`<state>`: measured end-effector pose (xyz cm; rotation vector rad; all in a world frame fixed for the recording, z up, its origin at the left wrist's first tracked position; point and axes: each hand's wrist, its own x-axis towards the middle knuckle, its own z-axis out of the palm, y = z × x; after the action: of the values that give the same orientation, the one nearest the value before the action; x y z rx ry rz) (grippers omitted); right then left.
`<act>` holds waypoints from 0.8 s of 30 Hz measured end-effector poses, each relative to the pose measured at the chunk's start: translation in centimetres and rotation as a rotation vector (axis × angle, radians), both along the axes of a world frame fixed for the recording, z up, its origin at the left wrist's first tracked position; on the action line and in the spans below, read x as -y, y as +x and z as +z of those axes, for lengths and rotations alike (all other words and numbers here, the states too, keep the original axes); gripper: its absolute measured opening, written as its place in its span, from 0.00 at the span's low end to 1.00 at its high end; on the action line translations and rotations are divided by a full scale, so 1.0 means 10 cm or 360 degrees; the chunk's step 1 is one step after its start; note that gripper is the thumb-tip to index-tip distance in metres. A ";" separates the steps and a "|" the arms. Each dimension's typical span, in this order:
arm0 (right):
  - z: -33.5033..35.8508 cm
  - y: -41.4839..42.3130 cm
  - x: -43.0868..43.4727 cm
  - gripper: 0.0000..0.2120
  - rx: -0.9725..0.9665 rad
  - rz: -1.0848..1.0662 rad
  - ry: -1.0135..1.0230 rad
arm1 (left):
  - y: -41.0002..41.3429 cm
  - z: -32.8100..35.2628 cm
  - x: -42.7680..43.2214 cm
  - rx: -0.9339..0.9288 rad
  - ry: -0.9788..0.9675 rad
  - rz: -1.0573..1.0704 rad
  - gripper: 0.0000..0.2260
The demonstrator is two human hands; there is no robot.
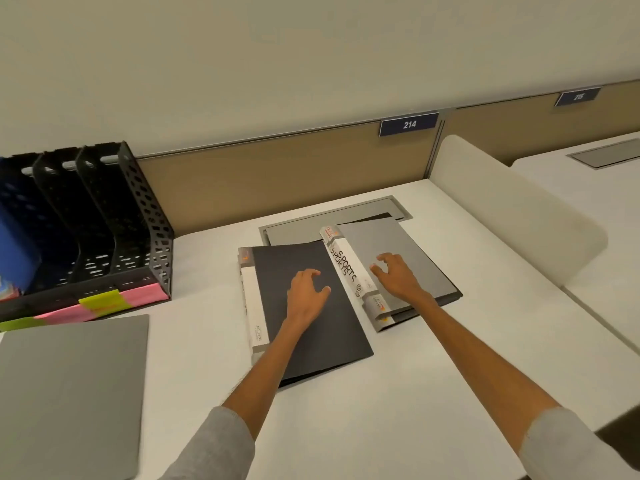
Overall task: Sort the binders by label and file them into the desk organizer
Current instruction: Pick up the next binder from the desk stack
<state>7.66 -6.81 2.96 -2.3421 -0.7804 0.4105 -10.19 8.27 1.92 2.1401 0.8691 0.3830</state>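
Two binders lie flat near the middle of the white desk (pixel 415 393), well apart from the black desk organizer (pixel 104 216) at the far left. The black binder (pixel 332 344) sits under the left hand (pixel 306 296). The grey binder (pixel 408 244), whose spine label (pixel 346 268) reads "SPORTS", sits under the right hand (pixel 394 275), and a darker cover shows beneath it. Both hands are loosely half-curled over the covers and grip nothing; whether the fingertips touch cannot be told.

The binders look thin, light and stiff, with smooth covers likely to slide on the desk. The thicker spine edge appears the surest place to pinch and lift.

Pink and yellow sticky notes (pixel 100 301) line the organizer's front, and a blue item (pixel 14 251) stands in 1 slot. Another grey cover (pixel 69 393) lies at the near left. A tan partition (pixel 277 174) carries plate 214 (pixel 409 124).
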 end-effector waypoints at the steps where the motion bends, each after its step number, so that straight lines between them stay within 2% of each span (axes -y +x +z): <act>1: -0.04 0.08 0.06 0.21 0.0000 -0.0010 -0.0010 | 0.07 -0.01 0.06 -0.0006 -0.0015 -0.0014 0.19; 7: -0.23 0.38 0.30 0.22 -0.0073 -0.0040 -0.0070 | 0.49 -0.11 0.34 -0.0165 -0.0167 -0.0063 0.24; 12: -0.36 0.49 0.36 0.25 -0.0065 -0.0018 -0.0150 | 0.79 -0.35 0.42 -0.0292 -0.0359 0.0020 0.43; 16: -0.45 0.52 0.36 0.26 0.0006 0.0008 -0.0310 | 0.89 -0.28 0.58 -0.0416 -0.0327 0.0036 0.37; 20: -0.54 0.50 0.38 0.25 0.0113 0.0109 -0.0465 | 0.88 -0.34 0.60 -0.0407 -0.0325 0.0049 0.31; 24: -0.60 0.48 0.40 0.25 0.0171 0.0125 -0.0474 | 0.86 -0.34 0.56 -0.0371 -0.0379 0.0103 0.28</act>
<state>12.42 -10.78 -3.00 -2.6340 -0.9173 0.4649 -1.55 2.63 -1.52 1.9630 1.0615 0.0568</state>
